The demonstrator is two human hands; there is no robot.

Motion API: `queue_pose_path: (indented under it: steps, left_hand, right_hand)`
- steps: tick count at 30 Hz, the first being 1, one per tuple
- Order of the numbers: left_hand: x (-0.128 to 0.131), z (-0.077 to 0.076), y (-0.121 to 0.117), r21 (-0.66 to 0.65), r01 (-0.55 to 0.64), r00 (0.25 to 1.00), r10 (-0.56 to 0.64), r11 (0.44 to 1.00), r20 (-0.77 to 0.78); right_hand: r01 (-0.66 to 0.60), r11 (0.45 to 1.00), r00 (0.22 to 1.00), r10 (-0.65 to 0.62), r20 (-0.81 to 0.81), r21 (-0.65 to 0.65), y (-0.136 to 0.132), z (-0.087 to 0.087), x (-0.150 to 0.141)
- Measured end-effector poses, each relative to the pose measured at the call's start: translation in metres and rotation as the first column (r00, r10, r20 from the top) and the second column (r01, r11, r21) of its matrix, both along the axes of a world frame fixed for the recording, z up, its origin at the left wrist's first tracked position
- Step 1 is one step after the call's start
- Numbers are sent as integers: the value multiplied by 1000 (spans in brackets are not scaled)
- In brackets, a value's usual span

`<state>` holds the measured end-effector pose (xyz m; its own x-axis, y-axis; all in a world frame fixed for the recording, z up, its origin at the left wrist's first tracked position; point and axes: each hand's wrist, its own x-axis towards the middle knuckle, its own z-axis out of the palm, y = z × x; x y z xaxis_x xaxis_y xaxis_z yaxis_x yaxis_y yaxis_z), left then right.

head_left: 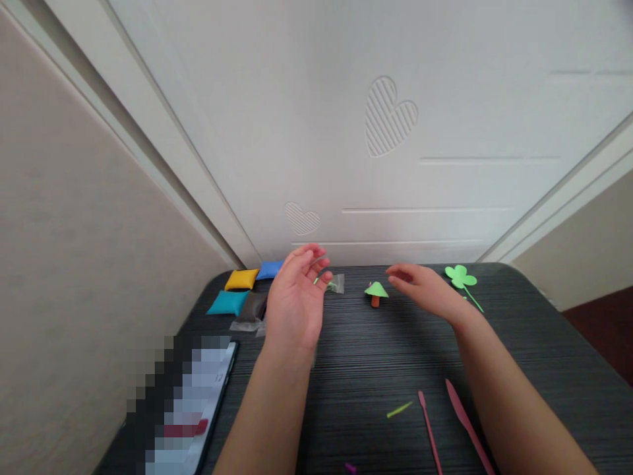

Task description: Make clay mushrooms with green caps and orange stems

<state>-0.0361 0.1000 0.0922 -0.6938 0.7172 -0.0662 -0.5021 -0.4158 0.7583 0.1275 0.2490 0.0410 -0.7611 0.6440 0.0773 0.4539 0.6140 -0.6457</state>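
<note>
My left hand [298,303] is raised over the table with its palm turned to the right. Its fingers are loosely curled and apart, and nothing shows in them. A small clear packet [338,284] with something green lies just beyond its fingertips. To the right stands a little clay mushroom, with a light green cap [376,289] and a reddish-brown stem [375,301]. My right hand [420,287] hovers beside it, apart from it, fingers stretched left and a gap between thumb and fingers. A green clay four-leaf clover [460,278] lies behind that hand.
At the back left are yellow [241,279], blue [270,269], teal [229,303] and dark [252,307] clay packs. A phone [198,409] lies front left. Up front are a yellow-green strip [399,410], a thin pink tool [429,429], a pink knife [467,422] and a purple bit [351,468].
</note>
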Motion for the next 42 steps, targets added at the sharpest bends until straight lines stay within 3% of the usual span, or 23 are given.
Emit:
queue_pose_path:
  steps: [4, 7, 11, 13, 16, 19, 21, 23, 25, 27, 29, 31, 34, 36, 38, 40, 42]
  left_hand:
    - [0, 10, -7, 27, -20, 999, 21, 999, -33]
    - [5, 24, -19, 57, -51, 994, 56, 997, -99]
    - [21, 49, -44, 161, -128, 960, 163, 979, -227]
    - [32, 60, -58, 224, -141, 932, 206, 964, -299]
    - [45, 71, -73, 267, -155, 879, 256, 951, -403]
    - [50, 70, -84, 227, -208, 839, 293, 951, -459]
    - [49, 63, -91, 154, -238, 823, 283, 959, -492]
    - [45, 51, -99, 73, -225, 788, 225, 972, -573]
    - [39, 37, -109, -36, -187, 710, 110, 982, -696]
    - [33, 19, -119, -227, -173, 576, -88, 958, -813]
    - [26, -1, -130, -437, -204, 343, -354, 876, -870]
    - [20, -23, -142, -594, -239, 132, -581, 768, -803]
    - [14, -56, -162, -746, -290, -43, -787, 599, -615]
    - [14, -72, -173, -771, -320, -71, -825, 551, -560]
    - [16, -81, -176, -764, -346, -58, -825, 544, -562]
    - [19, -84, -167, -747, -343, -50, -805, 569, -591]
    - [23, -84, -144, -701, -334, -72, -758, 630, -648]
  right_hand:
    - [36, 999, 997, -35, -69, 25, -10, 19, 5]
    - [19, 999, 990, -12, -143, 43, -29, 44, 13]
    - [-61, 992, 969, 84, -231, 106, -70, 80, 23]
    - [-196, 974, 950, 218, -224, 115, -94, 88, 23]
    - [-476, 871, 872, 485, -63, 118, -130, 72, 17]
    - [-641, 753, 764, 608, 216, 150, -159, 29, 17]
    - [-673, 730, 723, 613, 319, 123, -171, 0, 23]
    - [-641, 763, 744, 595, 303, 77, -178, -21, 32]
    - [-583, 809, 790, 542, 286, 78, -183, -33, 40]
    - [-541, 834, 820, 493, 291, 111, -187, -38, 43]
    - [-537, 830, 825, 479, 299, 150, -189, -39, 42]
    - [-544, 822, 825, 487, 287, 169, -188, -39, 40]
    - [-522, 840, 844, 486, 225, 144, -173, -34, 37]
    - [-462, 879, 882, 441, 166, 122, -156, -29, 35]
    - [-360, 926, 931, 350, 100, 116, -138, -26, 34]
    - [-237, 966, 972, 236, 22, 102, -123, -25, 35]
    - [-141, 986, 988, 146, -45, 90, -113, -29, 36]
